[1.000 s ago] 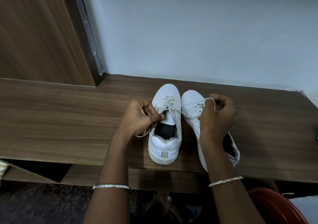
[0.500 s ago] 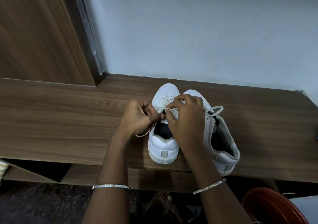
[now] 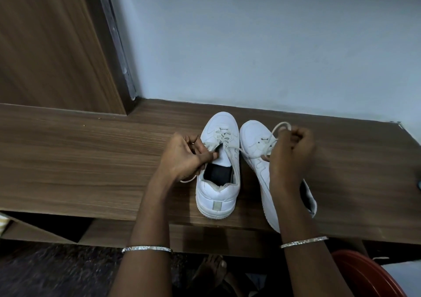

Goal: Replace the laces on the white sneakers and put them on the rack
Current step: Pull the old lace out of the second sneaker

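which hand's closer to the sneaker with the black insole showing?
Left. The left hand is against the sneaker at its eyelets, on its left side; the right hand is off to its right, above the other sneaker, gripping the lace.

- Right-hand white low-top sneaker (image 3: 252, 141): the heel, the collar and most of the eyelet rows are covered by the right hand (image 3: 289, 157) and its wrist.
- Left-hand white low-top sneaker (image 3: 218, 196): the left eyelet row is masked by the fingers of the left hand (image 3: 182, 157).
- White flat shoelace (image 3: 278, 126): one end is enclosed in the right fist, and a stretch is lost under the left palm.
- Red round plastic vessel (image 3: 364, 276): it is cropped by the bottom edge, and its kind cannot be determined.
- Small dark object (image 3: 419, 186): it is cropped by the right edge and cannot be identified.
- Bare foot (image 3: 211, 271): it is seen dim and blurred below the brown wood-grain shelf (image 3: 91, 160).
- Forearms: both are cut off by the bottom edge.
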`<state>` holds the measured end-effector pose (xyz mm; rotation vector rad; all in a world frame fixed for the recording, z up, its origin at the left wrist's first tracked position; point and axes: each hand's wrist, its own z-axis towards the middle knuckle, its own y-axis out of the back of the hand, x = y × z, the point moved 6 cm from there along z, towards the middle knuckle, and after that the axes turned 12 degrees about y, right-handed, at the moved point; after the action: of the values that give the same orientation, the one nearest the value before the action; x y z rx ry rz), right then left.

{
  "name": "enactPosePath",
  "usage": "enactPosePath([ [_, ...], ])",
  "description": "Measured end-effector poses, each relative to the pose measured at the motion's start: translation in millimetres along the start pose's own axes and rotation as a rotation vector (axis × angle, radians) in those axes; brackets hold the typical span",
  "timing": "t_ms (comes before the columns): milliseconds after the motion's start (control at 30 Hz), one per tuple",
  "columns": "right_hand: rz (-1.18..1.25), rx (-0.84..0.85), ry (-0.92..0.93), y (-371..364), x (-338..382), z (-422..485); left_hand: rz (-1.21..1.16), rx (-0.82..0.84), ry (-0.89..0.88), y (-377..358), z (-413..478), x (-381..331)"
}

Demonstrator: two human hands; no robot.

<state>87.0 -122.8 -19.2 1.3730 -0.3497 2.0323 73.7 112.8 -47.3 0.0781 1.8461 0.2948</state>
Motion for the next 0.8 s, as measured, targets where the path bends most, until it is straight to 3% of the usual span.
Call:
enactPosePath([
  [100,-0.116,0.13,0.144,-9.1,11.0,-7.6,0.063,-0.041,-0.075,0.0,3.1,1.1],
  [233,-0.387,0.282,0.476,-22.9,39.8,-27.2,0.077,-0.152,-0.228,0.0,6.7,-2.8],
  [333,-0.515,0.472,0.447,-34.5,43.7,-41.1,0.181,-0.286,-0.312,-1.1,6.8,-10.2],
  [433,-0.703,0.611,0.445,-41.3,36.1,-52.3,0.307,-0.272,-0.348,-11.2,8.0,-13.2],
  [667,-0.566,0.536,0.41,-37.7,22.8,-47.8,0.39,-0.217,-0.309,-18.3,4.0,-14.9],
  [800,-0.422,0.542,0.362,-38.1,16.5,-43.9,0.535,-0.329,-0.319,-22.0,-0.8,-21.6],
])
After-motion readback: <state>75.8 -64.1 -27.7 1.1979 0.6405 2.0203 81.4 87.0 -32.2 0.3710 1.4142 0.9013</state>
